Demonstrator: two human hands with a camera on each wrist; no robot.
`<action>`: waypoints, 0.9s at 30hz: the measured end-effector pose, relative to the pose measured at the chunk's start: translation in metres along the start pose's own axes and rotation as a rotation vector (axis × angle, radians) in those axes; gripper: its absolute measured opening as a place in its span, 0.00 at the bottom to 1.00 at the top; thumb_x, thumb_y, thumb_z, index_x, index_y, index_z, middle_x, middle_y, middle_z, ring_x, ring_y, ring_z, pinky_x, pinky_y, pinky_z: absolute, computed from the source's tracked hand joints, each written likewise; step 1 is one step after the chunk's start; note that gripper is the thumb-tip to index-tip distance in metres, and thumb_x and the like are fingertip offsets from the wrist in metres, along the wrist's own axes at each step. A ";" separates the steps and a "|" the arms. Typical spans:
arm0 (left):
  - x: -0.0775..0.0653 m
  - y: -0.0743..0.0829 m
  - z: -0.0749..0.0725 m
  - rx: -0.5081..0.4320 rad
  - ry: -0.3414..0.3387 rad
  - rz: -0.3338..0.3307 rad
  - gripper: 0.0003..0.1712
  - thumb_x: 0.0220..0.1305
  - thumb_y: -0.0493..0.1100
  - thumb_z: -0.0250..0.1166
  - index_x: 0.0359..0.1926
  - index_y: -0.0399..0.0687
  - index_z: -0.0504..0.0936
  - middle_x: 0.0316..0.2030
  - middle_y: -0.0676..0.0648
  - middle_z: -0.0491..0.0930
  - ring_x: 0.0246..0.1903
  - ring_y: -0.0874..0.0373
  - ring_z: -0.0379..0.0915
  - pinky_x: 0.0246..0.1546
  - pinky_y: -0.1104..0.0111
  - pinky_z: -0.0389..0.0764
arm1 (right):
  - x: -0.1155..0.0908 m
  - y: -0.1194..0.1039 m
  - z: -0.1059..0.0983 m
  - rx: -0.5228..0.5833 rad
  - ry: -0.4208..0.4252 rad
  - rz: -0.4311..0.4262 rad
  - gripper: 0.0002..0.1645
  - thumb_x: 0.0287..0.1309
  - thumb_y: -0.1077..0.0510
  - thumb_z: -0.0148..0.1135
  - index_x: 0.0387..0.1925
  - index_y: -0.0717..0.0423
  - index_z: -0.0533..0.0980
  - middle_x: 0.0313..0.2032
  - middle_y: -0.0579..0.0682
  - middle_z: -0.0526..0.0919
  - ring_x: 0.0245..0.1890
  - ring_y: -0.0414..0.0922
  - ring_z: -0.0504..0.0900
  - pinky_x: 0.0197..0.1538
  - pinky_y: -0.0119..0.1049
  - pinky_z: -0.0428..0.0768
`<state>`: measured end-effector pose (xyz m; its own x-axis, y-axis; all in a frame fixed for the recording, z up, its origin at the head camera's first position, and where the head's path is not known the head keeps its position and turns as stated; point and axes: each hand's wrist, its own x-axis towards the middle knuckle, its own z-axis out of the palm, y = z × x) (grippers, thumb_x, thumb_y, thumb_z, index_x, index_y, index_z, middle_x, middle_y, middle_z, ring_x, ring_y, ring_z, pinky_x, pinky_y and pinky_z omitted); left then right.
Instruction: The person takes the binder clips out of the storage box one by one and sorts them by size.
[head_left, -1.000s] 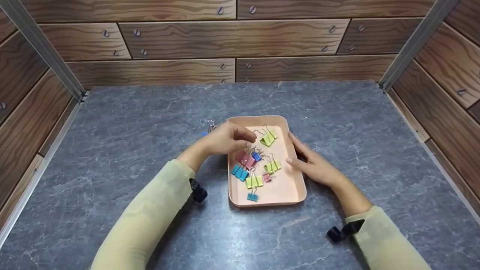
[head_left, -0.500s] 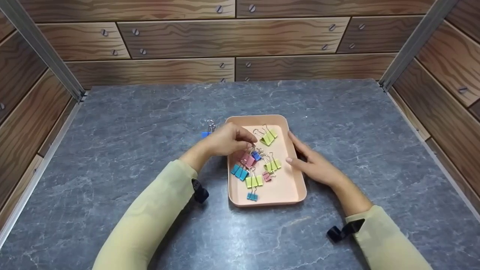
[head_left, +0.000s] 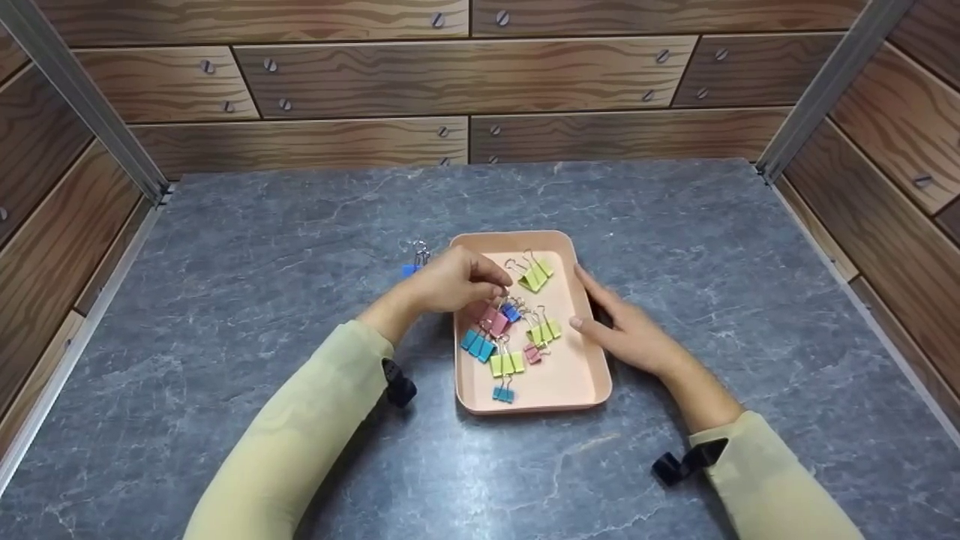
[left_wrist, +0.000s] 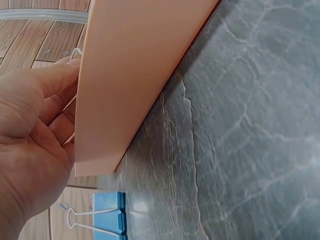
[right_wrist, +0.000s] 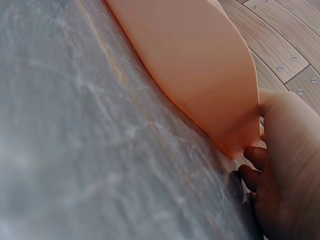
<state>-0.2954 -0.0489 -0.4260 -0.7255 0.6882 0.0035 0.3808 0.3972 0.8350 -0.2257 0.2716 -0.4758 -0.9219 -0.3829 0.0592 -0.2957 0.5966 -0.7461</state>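
A shallow peach tray point(head_left: 570, 379) stands on the table with several coloured binder clips in it. My left hand point(head_left: 452, 280) reaches over its left wall, thumb and forefinger pinching the wire handle of a pink binder clip point(head_left: 494, 321). A wire loop point(left_wrist: 76, 51) shows past the thumb in the left wrist view. My right hand point(head_left: 636, 335) holds the tray's right wall, thumb over the rim and fingers along the outside. Around the pink clip lie a small blue clip point(head_left: 511, 312), a teal clip point(head_left: 478, 344) and a yellow-green clip point(head_left: 507, 364).
A blue binder clip point(head_left: 411, 270) stands on the table just left of the tray, partly behind my left hand. Another yellow-green clip point(head_left: 535, 276) lies near the tray's far end. Wood-patterned walls point(head_left: 465, 75) enclose the grey marbled table point(head_left: 300, 247) at the back and sides.
My left fingertips have closed in on the pink clip's handle, and the hand has shifted slightly, baring more of the blue clip outside the tray. My right hand stays on the tray.
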 end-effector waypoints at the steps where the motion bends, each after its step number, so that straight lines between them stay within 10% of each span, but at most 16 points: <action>1: 0.000 0.000 0.000 0.000 0.000 0.001 0.13 0.74 0.31 0.65 0.54 0.32 0.88 0.43 0.43 0.91 0.42 0.50 0.88 0.47 0.69 0.86 | 0.000 0.000 0.000 -0.005 0.001 0.000 0.50 0.74 0.42 0.63 0.86 0.37 0.48 0.82 0.58 0.53 0.81 0.59 0.54 0.80 0.57 0.52; 27: -0.006 0.017 -0.006 -0.147 0.122 -0.022 0.12 0.75 0.34 0.66 0.53 0.33 0.89 0.41 0.45 0.91 0.40 0.56 0.87 0.45 0.66 0.87 | 0.000 0.000 0.001 -0.013 0.013 -0.006 0.48 0.76 0.42 0.62 0.86 0.40 0.49 0.82 0.58 0.53 0.81 0.60 0.53 0.80 0.59 0.51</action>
<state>-0.2883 -0.0497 -0.4089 -0.8004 0.5978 0.0440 0.2827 0.3118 0.9071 -0.2258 0.2709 -0.4765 -0.9232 -0.3773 0.0729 -0.3046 0.6030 -0.7373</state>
